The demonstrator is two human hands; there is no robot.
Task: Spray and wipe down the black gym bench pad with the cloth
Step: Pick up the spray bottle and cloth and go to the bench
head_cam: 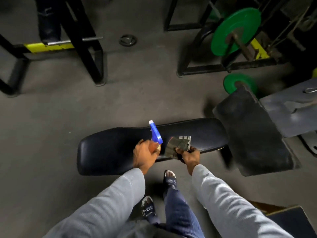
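Bench pad (109, 150): black, lying lengthwise across the floor, just ahead of the feet.
Left hand (143, 156): fingers wrapped around the spray bottle (155, 140), held over the pad; blue trigger head pointing away.
Right hand (189, 156): cloth (178, 146) pinched, bunched, against the pad's near edge.
Writing: white print on the sandals (148, 209), not readable; bottle label unreadable.
Background: green weight plates (235, 30).

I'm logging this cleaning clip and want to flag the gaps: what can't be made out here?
All in the head view:
- Spray bottle: the left hand wraps its body, hiding the label and fill level.
- Cloth: bunched in the right hand; pattern blurred.
- Bench pad: wet or dry is unreadable in dim light.
- Second pad: motion-blurred edges.
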